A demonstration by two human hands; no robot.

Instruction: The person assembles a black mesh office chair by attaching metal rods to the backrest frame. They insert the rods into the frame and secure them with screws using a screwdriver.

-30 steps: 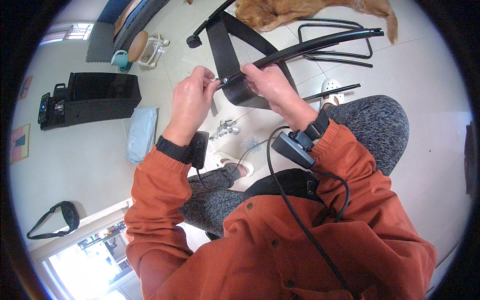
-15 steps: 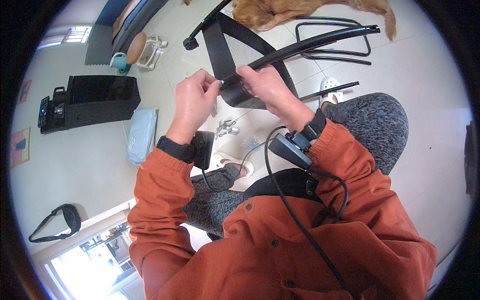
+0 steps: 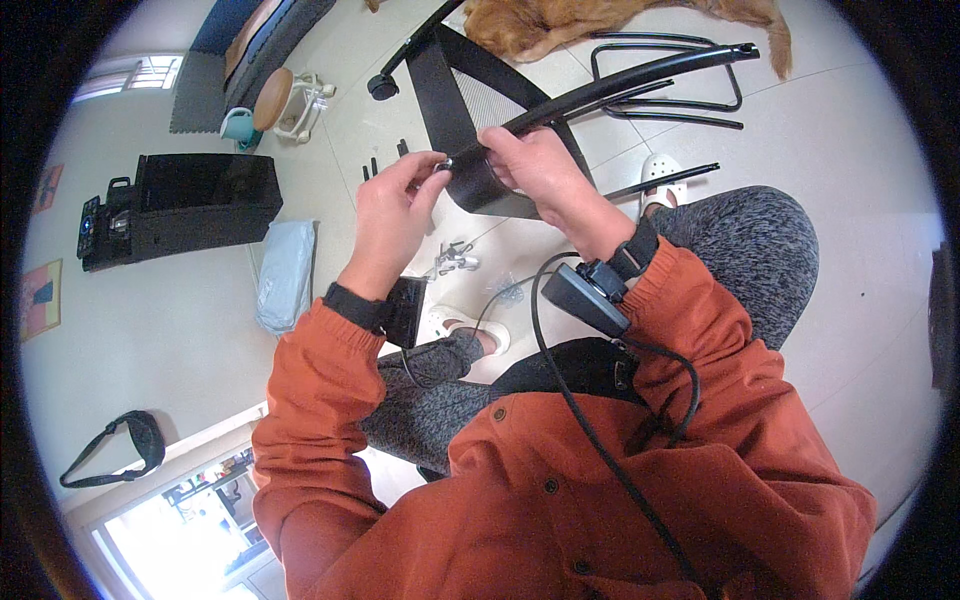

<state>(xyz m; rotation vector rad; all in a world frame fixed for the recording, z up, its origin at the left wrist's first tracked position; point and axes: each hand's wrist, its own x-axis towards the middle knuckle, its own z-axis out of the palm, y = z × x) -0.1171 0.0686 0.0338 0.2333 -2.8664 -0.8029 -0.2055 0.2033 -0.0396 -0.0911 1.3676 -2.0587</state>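
Observation:
A black mesh chair back (image 3: 450, 110) lies tilted on the floor in front of me, with a thick curved black tube (image 3: 630, 88) running off to the right. My right hand (image 3: 550, 180) is closed round the tube's near end and a flat black panel (image 3: 477, 180). At the panel's left edge, my left hand (image 3: 393, 215) pinches a small silver bolt (image 3: 446, 164) between thumb and fingertips. Whether its shank sits in a hole is hidden. Below my hands lies a little pile of silver metal hardware (image 3: 456, 257), with a clear plastic bag (image 3: 512, 292) beside it.
Thin black tube frames (image 3: 680, 122) lie at far right, near a brown dog (image 3: 520, 30). To the left are a black box-shaped case (image 3: 205, 195), a pale blue package (image 3: 286, 275) and a black strap (image 3: 145, 440). A cable (image 3: 540, 335) runs across my lap.
My left hand has shifted slightly right and its fingers have opened out a little around the bolt. Dark rods beyond it now show. My right hand keeps its hold, moved slightly right.

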